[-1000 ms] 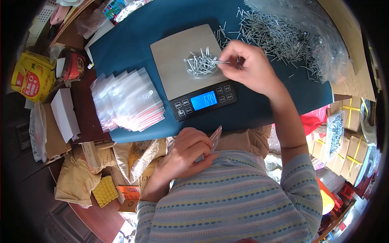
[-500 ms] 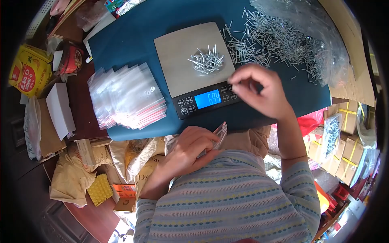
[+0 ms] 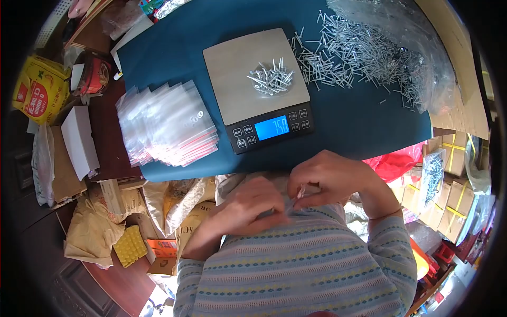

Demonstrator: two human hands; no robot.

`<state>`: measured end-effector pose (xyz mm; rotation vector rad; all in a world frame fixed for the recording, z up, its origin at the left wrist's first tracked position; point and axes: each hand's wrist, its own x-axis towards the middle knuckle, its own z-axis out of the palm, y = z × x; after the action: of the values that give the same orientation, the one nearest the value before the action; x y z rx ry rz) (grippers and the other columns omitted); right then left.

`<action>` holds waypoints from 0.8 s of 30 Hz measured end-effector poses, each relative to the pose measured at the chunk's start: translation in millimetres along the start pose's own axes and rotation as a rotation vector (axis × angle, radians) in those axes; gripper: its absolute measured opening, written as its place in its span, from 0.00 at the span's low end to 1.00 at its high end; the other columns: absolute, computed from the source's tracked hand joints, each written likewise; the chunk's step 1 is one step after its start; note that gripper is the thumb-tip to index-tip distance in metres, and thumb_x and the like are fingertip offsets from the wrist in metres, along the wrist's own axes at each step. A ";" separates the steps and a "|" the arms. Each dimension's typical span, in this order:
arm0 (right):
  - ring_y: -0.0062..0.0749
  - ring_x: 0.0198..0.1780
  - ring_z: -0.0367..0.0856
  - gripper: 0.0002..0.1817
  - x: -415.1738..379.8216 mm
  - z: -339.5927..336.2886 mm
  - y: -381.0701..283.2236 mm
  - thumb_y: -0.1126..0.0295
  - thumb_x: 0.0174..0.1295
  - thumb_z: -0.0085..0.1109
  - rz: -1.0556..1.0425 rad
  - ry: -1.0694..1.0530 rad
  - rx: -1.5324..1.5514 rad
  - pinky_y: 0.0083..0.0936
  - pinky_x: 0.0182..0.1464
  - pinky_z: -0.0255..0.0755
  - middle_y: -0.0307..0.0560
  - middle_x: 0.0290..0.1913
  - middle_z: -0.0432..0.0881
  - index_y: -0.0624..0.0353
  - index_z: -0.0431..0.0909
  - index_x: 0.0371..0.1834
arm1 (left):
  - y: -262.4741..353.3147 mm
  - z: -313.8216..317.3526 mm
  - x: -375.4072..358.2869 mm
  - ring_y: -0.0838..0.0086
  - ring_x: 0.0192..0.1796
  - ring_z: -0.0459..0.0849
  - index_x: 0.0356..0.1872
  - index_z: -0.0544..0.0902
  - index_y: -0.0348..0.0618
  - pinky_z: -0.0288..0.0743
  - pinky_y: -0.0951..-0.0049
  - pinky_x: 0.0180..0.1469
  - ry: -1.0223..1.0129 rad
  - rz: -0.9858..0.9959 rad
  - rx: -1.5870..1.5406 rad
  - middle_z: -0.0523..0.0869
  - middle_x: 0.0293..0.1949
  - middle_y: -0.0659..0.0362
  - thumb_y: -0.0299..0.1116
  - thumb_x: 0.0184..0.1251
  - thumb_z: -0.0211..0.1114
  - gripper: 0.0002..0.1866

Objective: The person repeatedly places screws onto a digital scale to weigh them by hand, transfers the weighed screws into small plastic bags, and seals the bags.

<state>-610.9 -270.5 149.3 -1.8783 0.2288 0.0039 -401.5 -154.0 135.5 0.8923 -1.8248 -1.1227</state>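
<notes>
The right hand [image 3: 332, 176] bends its fingers and thumb together, seemingly pinching a small clear plastic piece [image 3: 301, 191] at the surface's near edge; the left hand [image 3: 252, 206], blurred, curls beside it, and whether it grips anything cannot be told. Beyond both, well apart, a round clear dish [image 3: 274, 94] heaped with silver screws [image 3: 271, 77] sits on a flat metal-topped scale [image 3: 232, 79], whose long axis runs away from the body, blue display nearest; the right hand is nearer. Overlapping clear plastic bags [image 3: 169, 124] lie left on the dark blue surface [image 3: 359, 119], a loose screw heap [image 3: 364, 53] right.
</notes>
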 end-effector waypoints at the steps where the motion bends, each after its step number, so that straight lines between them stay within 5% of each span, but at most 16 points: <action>1: 0.31 0.30 0.82 0.09 -2.0 -0.1 3.3 0.63 0.56 0.69 -0.011 0.020 -0.051 0.26 0.30 0.73 0.36 0.32 0.84 0.52 0.80 0.33 | 1.1 -3.3 -1.4 0.65 0.32 0.80 0.29 0.80 0.43 0.70 0.66 0.39 -0.018 0.011 -0.044 0.81 0.29 0.60 0.28 0.51 0.75 0.10; 7: 0.24 0.26 0.80 0.09 -7.0 -14.3 0.7 0.64 0.57 0.69 -0.004 -0.025 0.162 0.21 0.25 0.69 0.35 0.31 0.84 0.52 0.82 0.38 | -0.1 -8.0 -9.1 0.66 0.33 0.82 0.32 0.80 0.41 0.71 0.66 0.37 0.036 -0.009 -0.153 0.82 0.30 0.59 0.21 0.50 0.72 0.10; 10: 0.20 0.27 0.79 0.11 -4.9 -17.8 9.4 0.66 0.57 0.69 -0.075 0.143 0.210 0.19 0.25 0.68 0.35 0.33 0.84 0.52 0.82 0.42 | -4.8 -8.3 -12.5 0.65 0.33 0.82 0.33 0.80 0.40 0.71 0.67 0.36 0.155 -0.006 -0.075 0.82 0.30 0.58 0.19 0.49 0.72 0.11; 14: 0.19 0.28 0.79 0.13 0.4 -30.3 21.6 0.70 0.56 0.69 0.012 0.543 -0.107 0.17 0.25 0.68 0.36 0.38 0.83 0.54 0.82 0.45 | -6.7 -7.7 -12.4 0.64 0.32 0.82 0.34 0.81 0.40 0.72 0.66 0.35 0.227 -0.008 -0.006 0.83 0.29 0.58 0.18 0.48 0.72 0.12; 17: 0.25 0.44 0.79 0.22 11.4 -44.3 33.3 0.72 0.54 0.69 -0.061 0.792 -0.265 0.21 0.40 0.73 0.40 0.48 0.81 0.55 0.77 0.54 | -4.0 -4.6 -7.8 0.64 0.32 0.82 0.34 0.80 0.40 0.72 0.66 0.35 0.254 -0.020 0.041 0.83 0.29 0.57 0.18 0.48 0.72 0.13; 18: 0.33 0.57 0.75 0.30 13.7 -47.8 36.2 0.72 0.52 0.70 0.000 0.798 -0.239 0.27 0.53 0.70 0.44 0.56 0.77 0.54 0.72 0.61 | -4.2 -3.4 -6.6 0.64 0.32 0.82 0.34 0.80 0.40 0.72 0.67 0.34 0.249 -0.021 0.059 0.83 0.29 0.57 0.18 0.47 0.72 0.13; 21: 0.36 0.65 0.70 0.38 32.7 -52.8 41.2 0.72 0.51 0.72 -0.002 0.882 -0.467 0.33 0.61 0.66 0.47 0.66 0.71 0.54 0.65 0.67 | -4.6 -0.7 -2.6 0.63 0.32 0.82 0.34 0.80 0.40 0.72 0.67 0.33 0.243 -0.022 0.110 0.83 0.29 0.57 0.17 0.47 0.72 0.13; 22: 0.41 0.70 0.65 0.42 39.6 -53.9 44.6 0.66 0.51 0.73 -0.018 0.871 -0.504 0.41 0.69 0.55 0.49 0.68 0.67 0.53 0.62 0.70 | -4.5 -0.2 -0.9 0.63 0.32 0.81 0.35 0.80 0.40 0.72 0.67 0.33 0.246 -0.018 0.124 0.83 0.29 0.57 0.17 0.47 0.72 0.14; 24: 0.43 0.70 0.64 0.42 55.5 -51.5 53.2 0.61 0.50 0.73 0.012 0.881 -0.591 0.46 0.71 0.48 0.51 0.68 0.67 0.53 0.62 0.69 | -4.1 0.9 1.0 0.63 0.31 0.81 0.34 0.79 0.39 0.72 0.67 0.32 0.252 -0.023 0.139 0.82 0.29 0.57 0.17 0.47 0.72 0.13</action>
<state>-570.7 -343.4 108.9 -2.3574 0.9169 -0.8381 -402.1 -156.1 131.7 1.0857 -1.7021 -0.8615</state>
